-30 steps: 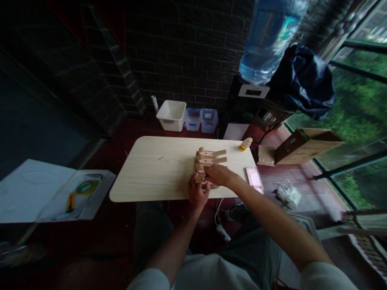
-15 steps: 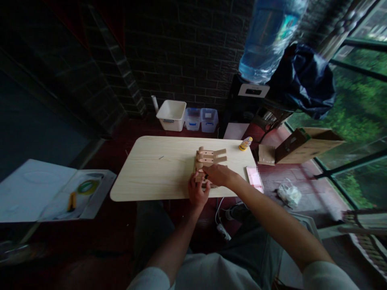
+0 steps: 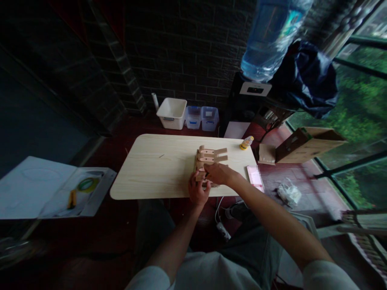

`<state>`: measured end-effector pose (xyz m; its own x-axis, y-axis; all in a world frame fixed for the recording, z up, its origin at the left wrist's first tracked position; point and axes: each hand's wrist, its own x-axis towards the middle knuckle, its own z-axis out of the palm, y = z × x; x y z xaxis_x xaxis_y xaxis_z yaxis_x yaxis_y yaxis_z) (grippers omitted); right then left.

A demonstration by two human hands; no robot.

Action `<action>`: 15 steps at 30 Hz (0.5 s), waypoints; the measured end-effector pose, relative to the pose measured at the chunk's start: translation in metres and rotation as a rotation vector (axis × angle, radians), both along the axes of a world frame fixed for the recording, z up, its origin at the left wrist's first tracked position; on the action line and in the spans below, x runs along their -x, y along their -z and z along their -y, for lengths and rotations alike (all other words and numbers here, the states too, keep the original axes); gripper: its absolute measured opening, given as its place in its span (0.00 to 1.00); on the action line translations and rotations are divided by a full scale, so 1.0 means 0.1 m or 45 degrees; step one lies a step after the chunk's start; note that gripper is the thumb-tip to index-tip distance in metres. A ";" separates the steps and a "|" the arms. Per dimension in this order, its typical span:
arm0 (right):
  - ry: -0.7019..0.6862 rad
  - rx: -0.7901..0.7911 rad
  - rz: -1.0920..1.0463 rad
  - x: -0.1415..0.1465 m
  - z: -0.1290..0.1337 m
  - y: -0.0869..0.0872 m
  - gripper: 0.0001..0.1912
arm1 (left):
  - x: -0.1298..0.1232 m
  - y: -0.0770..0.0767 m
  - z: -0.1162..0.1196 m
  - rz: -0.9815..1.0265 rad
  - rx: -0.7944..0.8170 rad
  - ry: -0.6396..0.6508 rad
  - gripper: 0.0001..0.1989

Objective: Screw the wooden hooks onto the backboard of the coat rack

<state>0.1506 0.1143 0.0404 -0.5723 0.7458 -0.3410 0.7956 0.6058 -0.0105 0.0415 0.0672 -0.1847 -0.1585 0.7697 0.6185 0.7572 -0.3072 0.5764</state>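
Note:
On the right half of the table lies a wooden assembly (image 3: pixel 208 153) of pale strips with dark holes or screws and two prongs pointing right. My left hand (image 3: pixel 198 194) grips its near left corner, fingers curled over a wooden block. Just above and to the right, my right hand (image 3: pixel 219 174) is closed and pressed down over the near part of the assembly. A small dark thing shows at its fingertips, too small to name. Both hands cover much of the assembly's near side.
The pale table (image 3: pixel 151 169) bears a thin grey rod (image 3: pixel 161 156), a yellow-capped bottle (image 3: pixel 246 142) and a pink-and-white pad (image 3: pixel 254 177). Beyond it stand a white bin (image 3: pixel 172 114), clear boxes and a water dispenser (image 3: pixel 255 89). A cardboard box (image 3: pixel 305 145) lies right; an open white case (image 3: pixel 90 201) left.
The view has shifted very slightly. My right hand has turned or shifted a little over the wooden assembly; my left hand keeps its hold.

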 end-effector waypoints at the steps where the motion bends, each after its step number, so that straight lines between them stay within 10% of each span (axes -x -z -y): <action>1: 0.005 0.003 -0.014 -0.02 0.00 0.00 0.17 | 0.00 0.00 0.00 0.003 -0.001 0.001 0.19; 15: 0.013 -0.042 0.055 0.05 0.05 0.03 0.15 | -0.01 -0.01 0.00 0.011 0.009 0.008 0.18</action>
<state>0.1453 0.1091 0.0378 -0.5499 0.7629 -0.3401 0.8010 0.5970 0.0440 0.0421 0.0668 -0.1838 -0.1586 0.7749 0.6119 0.7504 -0.3082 0.5847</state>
